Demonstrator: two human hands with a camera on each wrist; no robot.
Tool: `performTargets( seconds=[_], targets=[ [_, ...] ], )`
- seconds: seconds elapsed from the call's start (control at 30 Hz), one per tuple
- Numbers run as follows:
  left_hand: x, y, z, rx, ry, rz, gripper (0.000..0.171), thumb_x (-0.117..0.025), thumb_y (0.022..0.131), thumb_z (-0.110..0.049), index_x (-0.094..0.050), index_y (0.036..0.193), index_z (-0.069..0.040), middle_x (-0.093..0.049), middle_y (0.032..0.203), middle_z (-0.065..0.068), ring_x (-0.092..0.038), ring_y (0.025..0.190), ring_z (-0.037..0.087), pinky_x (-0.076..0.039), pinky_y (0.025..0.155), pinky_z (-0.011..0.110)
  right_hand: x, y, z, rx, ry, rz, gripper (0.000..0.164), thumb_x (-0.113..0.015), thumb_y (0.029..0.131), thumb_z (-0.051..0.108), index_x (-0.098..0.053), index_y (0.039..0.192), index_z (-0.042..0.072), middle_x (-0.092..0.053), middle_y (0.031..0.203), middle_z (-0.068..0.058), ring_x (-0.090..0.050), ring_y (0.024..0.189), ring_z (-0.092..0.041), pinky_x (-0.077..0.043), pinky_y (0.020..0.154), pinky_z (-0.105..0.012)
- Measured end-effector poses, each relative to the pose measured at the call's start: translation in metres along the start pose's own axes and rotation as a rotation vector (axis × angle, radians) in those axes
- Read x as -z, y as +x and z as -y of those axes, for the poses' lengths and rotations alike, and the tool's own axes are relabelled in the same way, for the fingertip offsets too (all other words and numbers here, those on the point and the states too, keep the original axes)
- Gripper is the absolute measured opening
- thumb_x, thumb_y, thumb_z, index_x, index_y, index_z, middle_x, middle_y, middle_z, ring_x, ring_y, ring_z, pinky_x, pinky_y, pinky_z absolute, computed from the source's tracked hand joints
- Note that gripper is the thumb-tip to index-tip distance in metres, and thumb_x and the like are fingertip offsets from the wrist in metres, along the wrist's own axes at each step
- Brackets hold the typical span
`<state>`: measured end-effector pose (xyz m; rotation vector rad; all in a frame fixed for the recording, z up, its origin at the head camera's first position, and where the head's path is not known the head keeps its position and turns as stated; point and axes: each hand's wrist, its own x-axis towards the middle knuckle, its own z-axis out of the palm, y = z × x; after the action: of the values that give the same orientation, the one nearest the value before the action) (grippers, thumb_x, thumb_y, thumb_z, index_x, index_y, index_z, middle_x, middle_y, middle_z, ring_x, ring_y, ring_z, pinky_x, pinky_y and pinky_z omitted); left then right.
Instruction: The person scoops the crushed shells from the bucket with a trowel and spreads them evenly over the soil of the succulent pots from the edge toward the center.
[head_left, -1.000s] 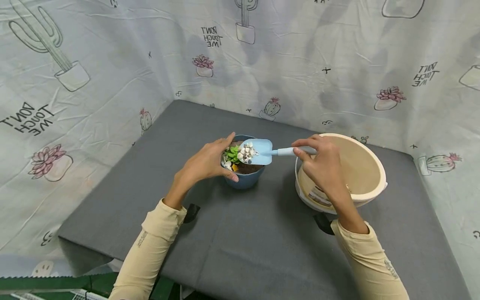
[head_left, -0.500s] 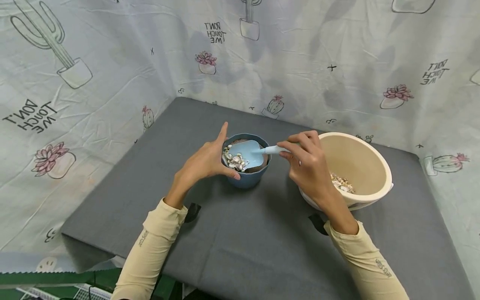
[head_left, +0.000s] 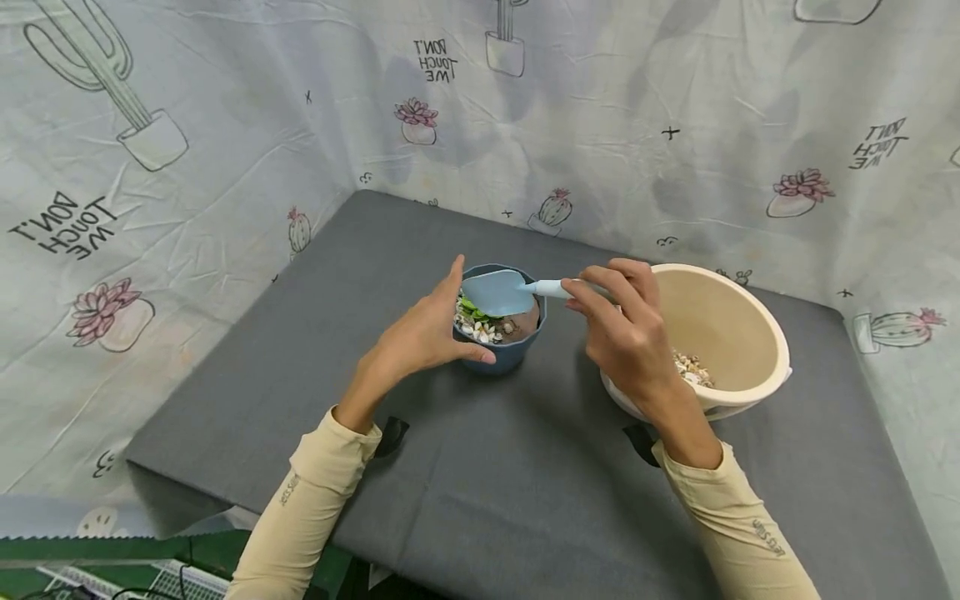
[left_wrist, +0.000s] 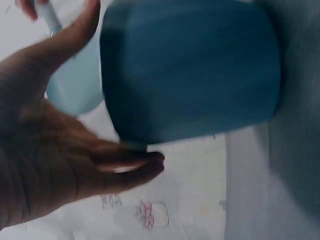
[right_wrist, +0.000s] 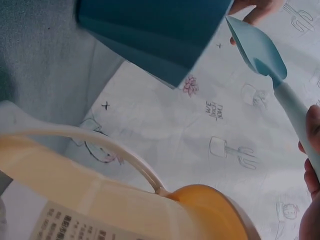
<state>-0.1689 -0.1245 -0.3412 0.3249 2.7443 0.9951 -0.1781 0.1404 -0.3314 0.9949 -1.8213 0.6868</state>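
In the head view, my left hand (head_left: 420, 333) spans the blue flower pot (head_left: 492, 360), thumb on the near side, fingers around the far side. The left wrist view has thumb and fingers at the rim of the pot (left_wrist: 195, 70). With my right hand (head_left: 626, 325) I grip the white handle of a light-blue trowel (head_left: 495, 292). Its blade is tilted over the pot and no stones show on it; the right wrist view shows the trowel (right_wrist: 260, 47) too. Inside the pot are green leaves (head_left: 474, 312), pale pebbles and shells (head_left: 482, 333), and brown soil (head_left: 525, 323).
A cream bucket (head_left: 723, 321) stands to the right, partly behind my right hand, with shells and pebbles (head_left: 692, 369) at its bottom. Grey cloth covers the table (head_left: 480, 483). A printed curtain (head_left: 615, 125) hangs behind and at the sides.
The trowel held a pile of shells and pebbles over the pot; it tipped, and the pile slid off into the pot. Now the blade is raised and tilted. The left hand stays at the pot.
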Motion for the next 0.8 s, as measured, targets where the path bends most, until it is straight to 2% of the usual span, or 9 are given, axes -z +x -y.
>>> performTargets(
  seconds=[0.17,0.3,0.37,0.43,0.5,0.63,0.7,0.73,0.8],
  targets=[
    [-0.017,0.002,-0.01,0.042,-0.043,-0.106,0.149,-0.093,0.076,-0.045,0.023,0.166,-0.021,-0.012,0.176,0.018,-0.044,0.15,0.044,-0.049,0.111,0.06,0.008,0.002,-0.002,-0.036,-0.022,-0.15,0.021,-0.08,0.081,-0.012,-0.079,0.101,-0.003,-0.071,0.094,-0.024,-0.055,0.092,-0.045,-0.046,0.079,-0.049],
    [-0.018,0.003,-0.006,0.059,-0.018,-0.148,0.151,-0.095,0.073,-0.049,0.019,0.167,-0.02,-0.016,0.176,0.017,-0.057,0.137,0.046,-0.052,0.106,0.06,0.021,0.003,-0.003,-0.098,-0.049,-0.268,0.013,-0.08,0.083,-0.008,-0.08,0.095,-0.004,-0.07,0.09,-0.026,-0.054,0.09,-0.048,-0.045,0.082,-0.042],
    [-0.014,0.006,-0.005,0.06,0.007,-0.139,0.152,-0.095,0.071,-0.052,0.017,0.168,-0.02,-0.024,0.174,0.019,-0.059,0.135,0.045,-0.053,0.105,0.059,0.035,0.003,-0.006,-0.137,-0.081,-0.322,0.008,-0.081,0.085,-0.003,-0.081,0.093,-0.004,-0.07,0.088,-0.026,-0.053,0.088,-0.049,-0.044,0.085,-0.036],
    [-0.009,0.01,-0.003,0.052,0.031,-0.114,0.154,-0.096,0.069,-0.054,0.016,0.168,-0.02,-0.037,0.168,0.021,-0.065,0.125,0.043,-0.056,0.095,0.055,0.053,0.002,-0.01,-0.176,-0.118,-0.371,0.007,-0.082,0.087,0.001,-0.082,0.092,-0.003,-0.07,0.086,-0.027,-0.052,0.087,-0.05,-0.042,0.088,-0.03],
    [-0.002,0.016,0.001,0.017,0.059,-0.079,0.156,-0.097,0.067,-0.053,0.017,0.168,-0.018,-0.044,0.164,0.021,-0.07,0.107,0.037,-0.057,0.083,0.048,0.072,-0.001,-0.014,-0.217,-0.151,-0.402,0.008,-0.083,0.087,0.004,-0.083,0.09,-0.003,-0.07,0.085,-0.028,-0.051,0.087,-0.052,-0.041,0.091,-0.026],
    [0.013,0.026,0.012,-0.079,0.097,0.013,0.157,-0.099,0.067,-0.047,0.017,0.167,-0.015,-0.039,0.169,0.013,-0.06,0.075,0.029,-0.048,0.072,0.041,0.11,-0.011,-0.023,-0.293,-0.22,-0.397,0.005,-0.083,0.086,0.001,-0.083,0.088,-0.003,-0.07,0.085,-0.031,-0.051,0.087,-0.053,-0.037,0.094,-0.022],
    [0.02,0.031,0.018,-0.129,0.106,0.062,0.155,-0.099,0.068,-0.045,0.015,0.168,-0.014,-0.037,0.17,0.012,-0.066,0.087,0.032,-0.053,0.083,0.044,0.126,-0.016,-0.027,-0.314,-0.261,-0.347,0.005,-0.081,0.087,-0.001,-0.083,0.09,-0.004,-0.07,0.086,-0.032,-0.052,0.087,-0.049,-0.034,0.095,-0.02],
    [0.024,0.032,0.02,-0.144,0.102,0.086,0.154,-0.099,0.068,-0.044,0.013,0.168,-0.014,-0.036,0.171,0.011,-0.068,0.102,0.034,-0.053,0.092,0.047,0.134,-0.019,-0.029,-0.318,-0.279,-0.31,0.005,-0.08,0.087,-0.003,-0.082,0.091,-0.006,-0.069,0.087,-0.033,-0.055,0.088,-0.041,-0.033,0.096,-0.019],
    [0.03,0.037,0.025,-0.179,0.101,0.131,0.15,-0.098,0.069,-0.043,0.01,0.169,-0.013,-0.034,0.172,0.011,-0.059,0.134,0.037,-0.048,0.11,0.054,0.146,-0.024,-0.033,-0.312,-0.305,-0.215,0.006,-0.077,0.087,-0.009,-0.08,0.093,-0.01,-0.068,0.089,-0.034,-0.054,0.089,-0.04,-0.03,0.097,-0.018]
  ],
)
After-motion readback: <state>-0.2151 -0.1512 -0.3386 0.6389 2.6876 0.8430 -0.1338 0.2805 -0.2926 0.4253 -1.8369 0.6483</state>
